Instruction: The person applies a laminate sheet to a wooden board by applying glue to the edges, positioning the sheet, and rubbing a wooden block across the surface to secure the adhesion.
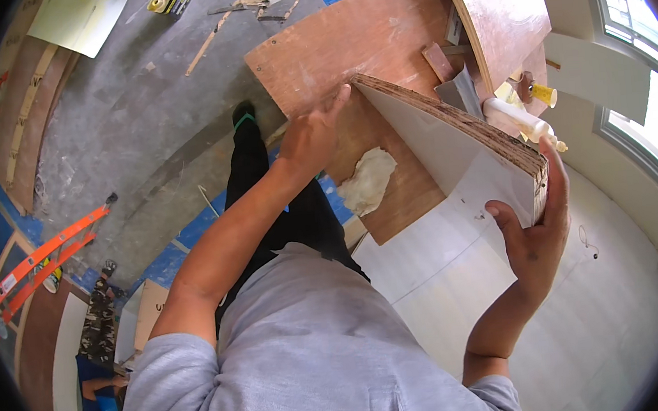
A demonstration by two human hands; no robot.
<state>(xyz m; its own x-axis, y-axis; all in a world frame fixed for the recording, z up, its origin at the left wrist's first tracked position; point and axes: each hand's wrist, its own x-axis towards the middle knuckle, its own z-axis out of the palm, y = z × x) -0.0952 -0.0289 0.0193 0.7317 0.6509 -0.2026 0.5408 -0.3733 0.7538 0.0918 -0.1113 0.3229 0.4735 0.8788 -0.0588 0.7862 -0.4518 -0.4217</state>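
Observation:
A white-faced plywood board (448, 140) stands on edge before me, its rough layered edge facing up. My right hand (538, 230) is closed around its near right end, thumb on the white face and fingers behind the edge. At the far left end, my left hand (311, 133) reaches toward the board's corner with fingers stretched out, the fingertips at or touching it; part of this hand is hidden from view. Below the board lies a brown plywood sheet (419, 209), with a crumpled cream-coloured cloth or paper (370, 180) on it.
Beyond the board are a large curved-looking plywood sheet (361, 34), another leaning panel (500, 14), a white tube (521, 117) and a yellow cup (545, 95). Wood scraps (209, 47) lie on the concrete floor. An orange ladder (52, 257) and another person (97, 374) are at left.

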